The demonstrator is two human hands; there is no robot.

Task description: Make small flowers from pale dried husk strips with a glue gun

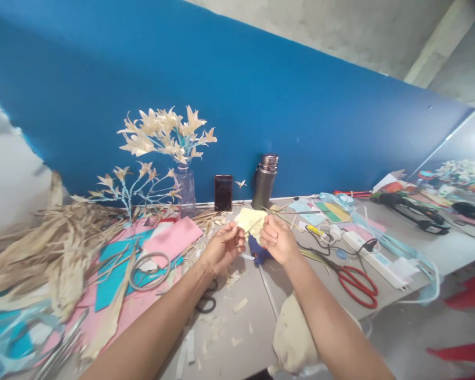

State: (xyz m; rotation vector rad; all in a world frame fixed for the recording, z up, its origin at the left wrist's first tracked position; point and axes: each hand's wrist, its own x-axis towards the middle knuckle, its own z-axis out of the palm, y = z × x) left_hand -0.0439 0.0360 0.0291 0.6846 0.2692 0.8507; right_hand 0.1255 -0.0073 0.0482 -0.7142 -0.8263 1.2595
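Observation:
My left hand [224,244] is closed, its thumb and fingertips pinched on something too thin to make out. Close to its right, my right hand [276,238] is also closed, and what it grips is hidden by the fingers. Behind and between the hands lies a pale yellow cloth or paper [250,219]. A blue glue gun [257,250] rests on the table just below that, partly covered by my right hand. One small cream flower [240,183] shows above the yellow piece, in front of the wall; its support cannot be made out.
Cream flowers [166,129] stand in a clear bottle [187,190] beside a phone [223,192] and a metal flask [265,179]. Dried husks [69,253] and a tape ring [149,271] lie left. Red-handled scissors [356,285] and a power strip [374,258] lie right; dark-handled scissors [206,303] lie under my left forearm.

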